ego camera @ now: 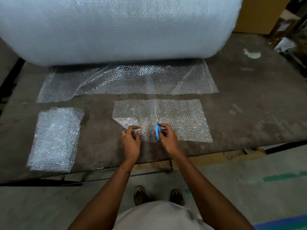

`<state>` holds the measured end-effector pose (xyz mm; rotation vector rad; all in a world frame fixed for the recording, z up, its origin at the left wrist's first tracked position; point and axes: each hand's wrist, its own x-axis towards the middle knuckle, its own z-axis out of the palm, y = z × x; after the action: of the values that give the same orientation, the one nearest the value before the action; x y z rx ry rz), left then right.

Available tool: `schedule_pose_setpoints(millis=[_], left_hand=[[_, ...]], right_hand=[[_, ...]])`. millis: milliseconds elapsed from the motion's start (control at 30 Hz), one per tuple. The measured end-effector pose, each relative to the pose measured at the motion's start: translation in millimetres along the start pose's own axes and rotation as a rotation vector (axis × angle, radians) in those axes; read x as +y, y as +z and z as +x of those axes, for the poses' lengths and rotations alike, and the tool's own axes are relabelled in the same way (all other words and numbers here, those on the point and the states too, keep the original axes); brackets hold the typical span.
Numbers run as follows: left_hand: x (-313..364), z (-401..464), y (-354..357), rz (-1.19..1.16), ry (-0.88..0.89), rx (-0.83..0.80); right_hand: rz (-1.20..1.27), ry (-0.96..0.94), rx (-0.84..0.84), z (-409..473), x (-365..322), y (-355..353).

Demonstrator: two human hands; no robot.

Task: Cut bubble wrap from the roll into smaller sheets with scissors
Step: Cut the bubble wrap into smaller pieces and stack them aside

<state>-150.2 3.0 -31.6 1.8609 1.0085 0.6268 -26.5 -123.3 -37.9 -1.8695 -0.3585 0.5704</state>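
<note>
Grey worn table [240, 100], bubble wrap roll [116, 27], concrete floor [232, 188]

The bubble wrap roll [116, 27] is blurred and cut off top and left.

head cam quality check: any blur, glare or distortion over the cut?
Head view: the bubble wrap roll is soft and smeared; glare sparkles on the stack of cut sheets; wide-angle bending curves the table edge; dim light, but the blue-handled scissors read clearly.
</note>
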Motion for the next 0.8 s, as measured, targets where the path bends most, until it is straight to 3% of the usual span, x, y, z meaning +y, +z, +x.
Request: schedule_pose_setpoints(millis=[133, 233, 400, 567, 800], left_hand=[[7, -2, 0, -0.114, 0.055, 0.02], [12, -1, 9, -0.296, -0.072, 0.033], [24, -8, 27, -0.608, -0.263, -0.108], [17, 14, 37, -0.568, -0.389, -0.173], [18, 23, 39, -0.507, -0.304, -0.157]], right_hand=[[0.201, 0.134, 0.022, -13, 5, 15], [0.213, 0.191, -0.029, -25, 5, 18], [0.251, 0.216, -0.103, -29, -5, 15], [0.285, 0.224, -0.107, -45, -8, 7], [0.396, 0.316, -0.128, -79, -3, 1]])
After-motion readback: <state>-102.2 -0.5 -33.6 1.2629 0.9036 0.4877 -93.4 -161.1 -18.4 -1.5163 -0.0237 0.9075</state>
